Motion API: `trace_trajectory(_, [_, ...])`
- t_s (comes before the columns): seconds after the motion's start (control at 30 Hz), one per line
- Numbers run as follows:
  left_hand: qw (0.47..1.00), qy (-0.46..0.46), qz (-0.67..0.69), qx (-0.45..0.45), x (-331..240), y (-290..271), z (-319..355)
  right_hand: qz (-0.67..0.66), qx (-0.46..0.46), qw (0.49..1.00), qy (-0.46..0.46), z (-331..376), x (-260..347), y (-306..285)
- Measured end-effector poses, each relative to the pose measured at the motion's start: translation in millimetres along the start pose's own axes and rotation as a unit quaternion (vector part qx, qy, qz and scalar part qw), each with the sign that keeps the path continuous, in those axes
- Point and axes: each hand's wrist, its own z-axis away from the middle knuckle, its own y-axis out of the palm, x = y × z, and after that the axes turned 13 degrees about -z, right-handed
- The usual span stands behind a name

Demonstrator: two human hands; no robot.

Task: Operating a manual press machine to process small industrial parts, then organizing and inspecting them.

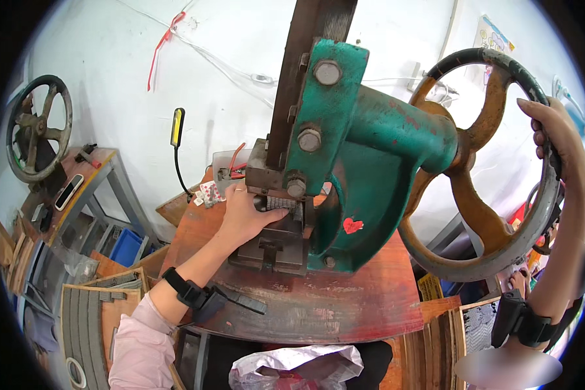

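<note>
Nearby, white bag: open-mouthed below the near edge of the table, seemingly for easy reach.
Wooden tray: near left, grey strips laid side by side, perhaps for order.
Our left hand: thumb and fingers pinching a ribbed grey piece low in the green press, apparently to steady it beneath the ram.
Our right hand: wrapped round the handwheel, high on its rim, likely for leverage.
Press: mid-table, its wheel set to our right.
Wall: farthest, with a red ribbon on cables.

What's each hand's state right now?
Left hand: thumb against small grey ridged block; whether grip's closed, can't tell.
Right hand: closed on large orange-spoked metal wheel.
</note>
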Motion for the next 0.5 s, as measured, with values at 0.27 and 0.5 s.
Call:
trace_trajectory(0.27, [0.987, -0.053, 0.06, -0.141, 4.2, -27.4, 71.8, 0.287, -0.24, 0.883, -0.283, 104.6, 2.9, 36.9])
trace_trajectory(0.5, [0.981, 0.02, 0.073, -0.177, -26.1, -46.4, 186.2, -0.648, 0.318, 0.614, 0.32, 391.7, -17.0, 155.5])
